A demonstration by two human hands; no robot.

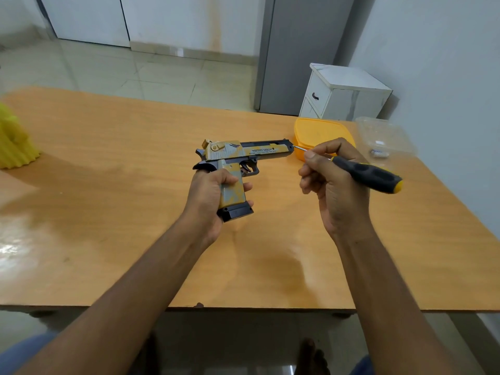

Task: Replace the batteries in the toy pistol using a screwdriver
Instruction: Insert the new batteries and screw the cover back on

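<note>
Yellow-grey toy pistol (238,163) held above the table (108,185), left hand (208,201) wrapped round its grip to steady it. Right hand (324,174) pinches the screwdriver (365,174), tip near the muzzle, probably seeking the screw.

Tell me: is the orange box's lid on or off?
On. The orange lid covers the box behind the right hand; no opening shows.

even, fairly bright indoor light; white glare on the glossy orange wooden tabletop (81,185) at left, soft arm shadows below; wide-angle bending and blur toward edges.
</note>
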